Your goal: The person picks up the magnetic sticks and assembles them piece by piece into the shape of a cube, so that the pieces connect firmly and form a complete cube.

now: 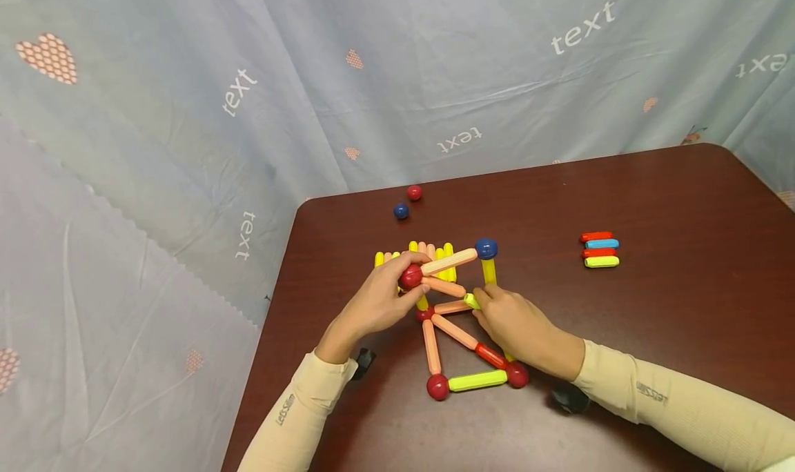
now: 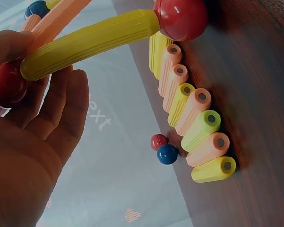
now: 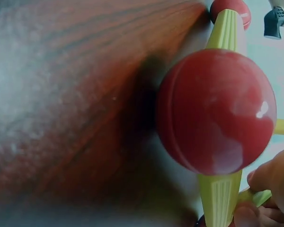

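Observation:
A frame of coloured rods and balls stands on the table in front of me. My left hand (image 1: 388, 294) holds a red ball (image 1: 410, 276) at its upper left corner. From that ball, one peach rod (image 1: 448, 261) runs to a blue ball (image 1: 486, 248), another peach rod (image 1: 444, 287) points toward my right hand, and a yellow rod (image 2: 92, 45) leads down to a lower red ball (image 2: 183, 18). My right hand (image 1: 522, 327) pinches a lime-green rod (image 1: 472, 301) beside that second peach rod's end. The base shows a red ball (image 1: 437, 386), a lime-green rod (image 1: 478, 380) and another red ball (image 1: 517, 374).
Behind the frame, loose peach, yellow and green rods (image 2: 201, 130) lie in a row. Farther back sit a loose red ball (image 1: 414, 192) and a blue ball (image 1: 401, 211). Several short rods (image 1: 600, 252) lie at the right. A patterned curtain (image 1: 459, 79) hangs along the table's far edge.

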The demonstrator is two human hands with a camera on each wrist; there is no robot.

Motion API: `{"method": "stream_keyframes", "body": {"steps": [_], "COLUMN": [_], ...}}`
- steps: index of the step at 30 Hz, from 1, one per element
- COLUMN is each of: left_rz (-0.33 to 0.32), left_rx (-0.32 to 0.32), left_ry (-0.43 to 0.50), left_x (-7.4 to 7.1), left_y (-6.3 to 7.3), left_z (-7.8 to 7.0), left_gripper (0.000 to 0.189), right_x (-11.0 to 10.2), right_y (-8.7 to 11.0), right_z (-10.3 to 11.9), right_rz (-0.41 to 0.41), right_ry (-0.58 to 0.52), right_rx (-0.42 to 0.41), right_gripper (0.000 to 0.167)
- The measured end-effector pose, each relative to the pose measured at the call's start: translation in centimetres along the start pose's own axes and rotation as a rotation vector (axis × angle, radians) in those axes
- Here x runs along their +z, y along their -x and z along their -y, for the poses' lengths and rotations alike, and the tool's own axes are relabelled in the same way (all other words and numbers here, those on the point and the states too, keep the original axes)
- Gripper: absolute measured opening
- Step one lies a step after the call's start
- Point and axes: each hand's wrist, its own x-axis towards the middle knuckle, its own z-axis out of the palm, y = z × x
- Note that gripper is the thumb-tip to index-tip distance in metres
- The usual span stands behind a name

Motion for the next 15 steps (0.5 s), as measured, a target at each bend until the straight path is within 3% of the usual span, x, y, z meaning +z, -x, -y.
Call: {"method": "stream_keyframes", "body": {"steps": [15], "left_rz": [-0.008], "left_rx": [-0.004], "left_ry": [0.012], "left_x": [0.00], "left_y": [-0.01], "left_z": [0.16], "left_gripper": [0.046], "right_x": [-0.20], "right_y": [-0.77], "right_z": [0.22], "right_rz": [0.022], "right_ry": [0.036], "right_rx": [-0.038], "right_gripper": [0.033]}}
